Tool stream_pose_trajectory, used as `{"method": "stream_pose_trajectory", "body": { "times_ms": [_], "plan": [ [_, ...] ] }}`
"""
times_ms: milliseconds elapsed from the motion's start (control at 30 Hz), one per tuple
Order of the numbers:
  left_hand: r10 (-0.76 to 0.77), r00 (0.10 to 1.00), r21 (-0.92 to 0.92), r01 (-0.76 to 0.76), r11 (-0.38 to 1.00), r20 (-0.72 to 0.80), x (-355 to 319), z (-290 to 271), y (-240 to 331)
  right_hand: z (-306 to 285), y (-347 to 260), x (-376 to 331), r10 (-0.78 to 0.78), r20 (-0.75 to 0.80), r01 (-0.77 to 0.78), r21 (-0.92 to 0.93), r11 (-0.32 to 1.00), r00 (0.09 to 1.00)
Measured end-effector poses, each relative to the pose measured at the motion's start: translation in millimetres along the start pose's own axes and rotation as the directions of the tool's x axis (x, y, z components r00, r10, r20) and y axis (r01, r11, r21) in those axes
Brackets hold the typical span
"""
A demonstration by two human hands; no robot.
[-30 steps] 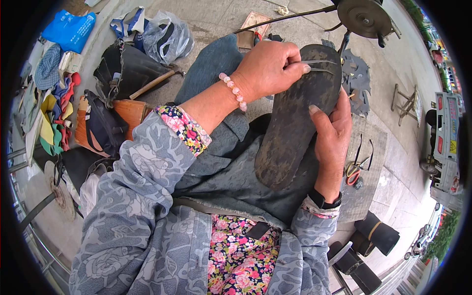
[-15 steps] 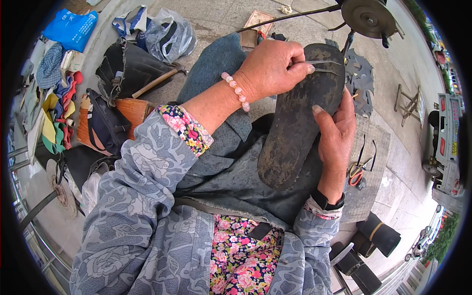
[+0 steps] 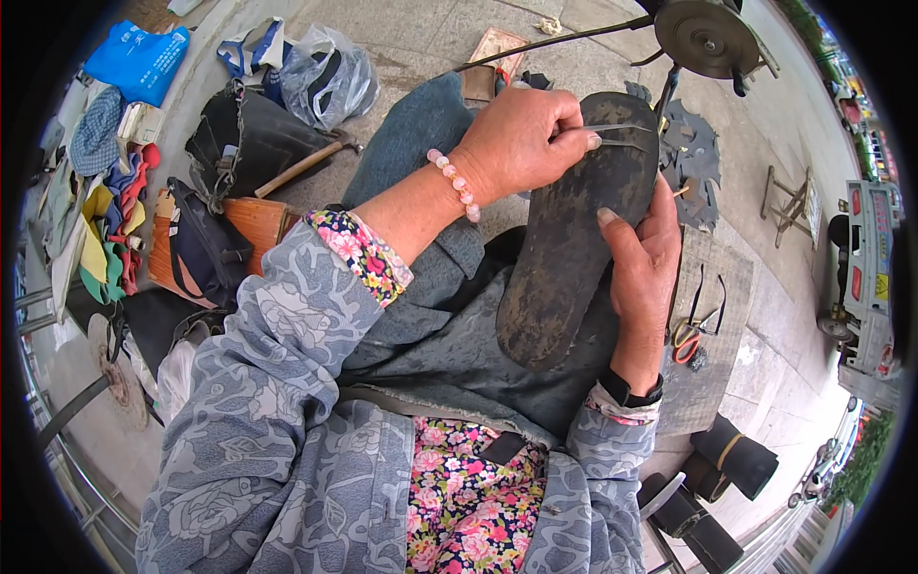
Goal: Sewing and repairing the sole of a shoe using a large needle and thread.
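A dark, worn shoe sole [image 3: 559, 263] lies slantwise above my lap, bottom side up, with brownish scuffs along its length. My right hand [image 3: 643, 251] grips its right edge, the thumb pressed on the sole and the fingers wrapped around the side. Pinched in my left hand [image 3: 529, 137] is a pair of metal tweezers [image 3: 617, 126], its two prongs spread apart across the toe end of the sole. Whether the tips touch the rubber I cannot tell. Dark grey cloth [image 3: 430, 330] covers my lap beneath.
Orange-handled scissors [image 3: 687, 342] and eyeglasses lie on a grey mat [image 3: 712, 387] to the right. A hammer [image 3: 304, 170] rests across a black bag at left. Above right stands a machine wheel [image 3: 710, 43], near cut rubber scraps [image 3: 693, 158]. Dark rolls [image 3: 736, 457] lie lower right.
The view has shifted slightly. My hands, the shoe sole and the tweezers keep nearly the same pose, with the prongs still across the toe end.
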State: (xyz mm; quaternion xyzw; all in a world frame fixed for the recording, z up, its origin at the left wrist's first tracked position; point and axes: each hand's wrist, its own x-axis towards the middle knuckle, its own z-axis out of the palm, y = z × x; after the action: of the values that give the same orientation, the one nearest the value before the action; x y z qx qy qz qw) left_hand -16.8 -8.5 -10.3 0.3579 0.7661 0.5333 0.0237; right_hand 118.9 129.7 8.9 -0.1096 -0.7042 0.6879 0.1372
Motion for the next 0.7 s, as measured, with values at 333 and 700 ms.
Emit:
{"method": "stream_pose_trajectory", "body": {
  "times_ms": [333,700],
  "plan": [
    [-0.012,1.000,-0.011,0.012,1.000,-0.008,-0.8,-0.8,-0.7,1.4,-1.0,1.1,0.006,0.008,-0.006,-0.024,1.000,1.000],
    [-0.023,1.000,-0.009,0.023,1.000,0.001,-1.1,-0.5,0.3,1.2,-2.2,0.6,0.006,0.008,-0.006,-0.015,1.000,1.000]
  ]
}}
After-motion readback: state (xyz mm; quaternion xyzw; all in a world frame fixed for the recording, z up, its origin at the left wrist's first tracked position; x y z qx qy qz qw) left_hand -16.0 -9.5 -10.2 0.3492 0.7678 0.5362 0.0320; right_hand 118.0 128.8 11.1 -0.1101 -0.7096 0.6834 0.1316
